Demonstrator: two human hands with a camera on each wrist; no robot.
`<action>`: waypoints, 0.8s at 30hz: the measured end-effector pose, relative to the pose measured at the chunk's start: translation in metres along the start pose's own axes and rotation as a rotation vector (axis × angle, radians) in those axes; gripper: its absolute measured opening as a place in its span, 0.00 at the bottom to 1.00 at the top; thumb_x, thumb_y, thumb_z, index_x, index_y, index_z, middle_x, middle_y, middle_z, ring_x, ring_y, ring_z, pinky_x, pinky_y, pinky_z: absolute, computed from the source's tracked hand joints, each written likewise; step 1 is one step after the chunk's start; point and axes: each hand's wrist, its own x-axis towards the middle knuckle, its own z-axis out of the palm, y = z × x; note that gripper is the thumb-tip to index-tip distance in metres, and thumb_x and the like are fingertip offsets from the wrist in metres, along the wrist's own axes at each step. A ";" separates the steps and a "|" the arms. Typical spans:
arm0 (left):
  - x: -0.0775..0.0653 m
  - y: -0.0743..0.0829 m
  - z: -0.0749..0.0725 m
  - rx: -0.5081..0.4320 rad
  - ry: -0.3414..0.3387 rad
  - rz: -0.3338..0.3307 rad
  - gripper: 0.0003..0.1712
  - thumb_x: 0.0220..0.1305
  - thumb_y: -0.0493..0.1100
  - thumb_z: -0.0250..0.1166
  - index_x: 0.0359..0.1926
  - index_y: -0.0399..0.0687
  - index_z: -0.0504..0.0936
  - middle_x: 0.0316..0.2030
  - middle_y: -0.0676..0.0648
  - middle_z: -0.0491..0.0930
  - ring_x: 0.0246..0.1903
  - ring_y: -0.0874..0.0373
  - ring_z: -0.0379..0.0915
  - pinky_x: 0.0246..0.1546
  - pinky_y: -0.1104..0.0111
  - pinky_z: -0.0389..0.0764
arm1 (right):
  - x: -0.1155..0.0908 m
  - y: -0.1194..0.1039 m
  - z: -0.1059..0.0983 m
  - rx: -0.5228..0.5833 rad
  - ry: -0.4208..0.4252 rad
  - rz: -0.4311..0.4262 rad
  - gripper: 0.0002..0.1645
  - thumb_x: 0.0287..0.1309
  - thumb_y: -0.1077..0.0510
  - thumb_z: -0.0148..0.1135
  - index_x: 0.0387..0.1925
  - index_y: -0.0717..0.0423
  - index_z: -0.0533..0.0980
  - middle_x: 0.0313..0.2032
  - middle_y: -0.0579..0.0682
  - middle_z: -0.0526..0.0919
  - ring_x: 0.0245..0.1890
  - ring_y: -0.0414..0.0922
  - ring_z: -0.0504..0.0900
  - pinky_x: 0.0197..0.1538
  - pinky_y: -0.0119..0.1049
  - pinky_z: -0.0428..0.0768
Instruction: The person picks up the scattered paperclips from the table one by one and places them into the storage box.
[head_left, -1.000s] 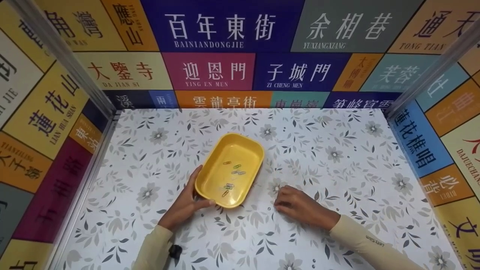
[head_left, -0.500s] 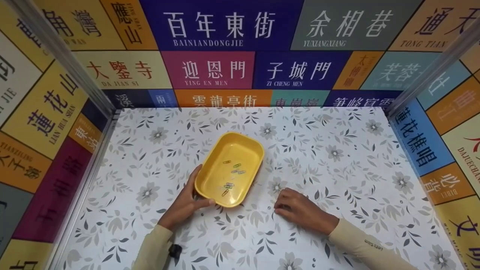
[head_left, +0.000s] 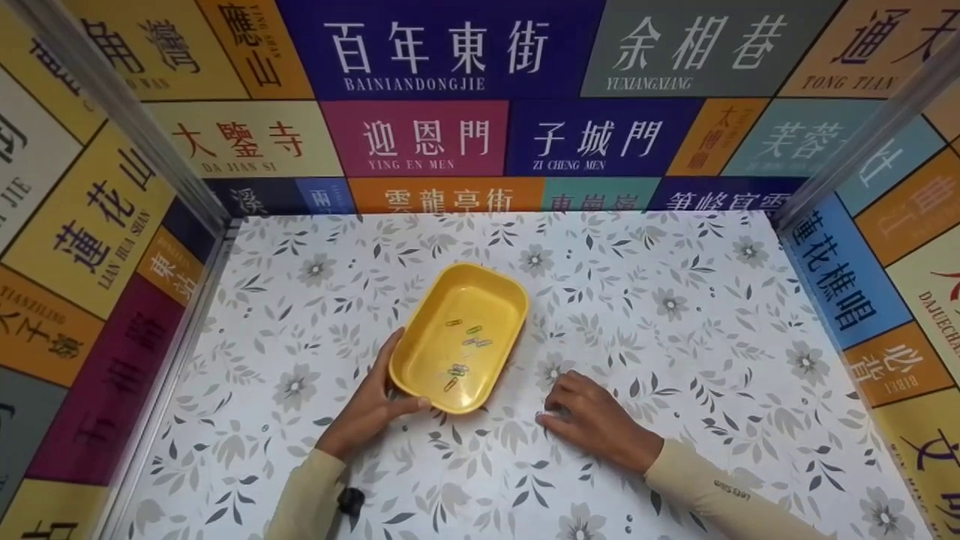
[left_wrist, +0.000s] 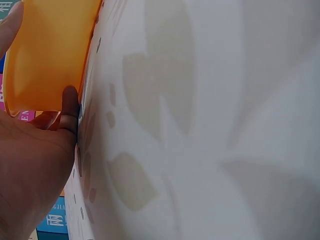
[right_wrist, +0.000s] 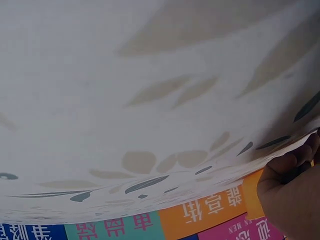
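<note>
A yellow plastic tray (head_left: pixel 487 379) with rounded corners lies slantwise on the table. Several small paper clips (head_left: pixel 458 370) in different colours are scattered on its floor. My left hand (head_left: pixel 366 412) grips the tray's near left corner, thumb along the near end and fingers along the outer left side. In the left wrist view, the tray's orange-looking wall (left_wrist: pixel 50 55) shows beside the fingers. To the right of the tray, my right hand (head_left: pixel 592 416) is low over the table, its fingers curled. Thumb and forefinger pinch a small pale thing, too small to make out.
The table (head_left: pixel 675 360) has a white cover with grey flowers and leaves. Panels with coloured street-name signs (head_left: pixel 442 52) stand at the back and both sides. A small black object (head_left: pixel 350 501) sits by the left sleeve.
My right hand has shifted slightly left, toward the tray, and a pale spot now shows at its fingertips. The left hand and the tray stay in place.
</note>
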 end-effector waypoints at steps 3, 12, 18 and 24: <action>0.000 0.001 0.000 -0.018 -0.004 0.007 0.72 0.57 0.48 0.87 0.89 0.80 0.46 0.87 0.58 0.54 0.86 0.53 0.48 0.86 0.46 0.42 | 0.001 -0.002 0.002 -0.014 0.008 0.020 0.11 0.58 0.58 0.84 0.30 0.52 0.84 0.34 0.43 0.79 0.37 0.40 0.77 0.41 0.38 0.81; 0.000 0.001 0.000 0.003 0.000 -0.008 0.73 0.56 0.49 0.87 0.88 0.83 0.45 0.87 0.59 0.52 0.86 0.53 0.47 0.86 0.45 0.41 | 0.004 -0.005 0.001 -0.022 0.015 0.000 0.07 0.57 0.66 0.79 0.31 0.54 0.86 0.34 0.45 0.79 0.36 0.41 0.77 0.40 0.36 0.81; 0.000 0.001 0.000 -0.017 -0.003 -0.017 0.73 0.56 0.49 0.87 0.88 0.84 0.45 0.87 0.59 0.52 0.86 0.54 0.46 0.86 0.45 0.40 | 0.003 -0.003 -0.001 0.001 0.001 -0.048 0.09 0.59 0.69 0.76 0.31 0.53 0.87 0.35 0.45 0.80 0.37 0.41 0.77 0.41 0.33 0.81; -0.001 0.002 0.000 -0.013 -0.008 -0.008 0.73 0.56 0.49 0.87 0.88 0.83 0.45 0.87 0.59 0.52 0.86 0.53 0.46 0.86 0.46 0.41 | 0.003 -0.004 -0.005 0.105 -0.071 0.038 0.06 0.65 0.66 0.76 0.34 0.53 0.88 0.37 0.43 0.81 0.40 0.38 0.80 0.44 0.33 0.84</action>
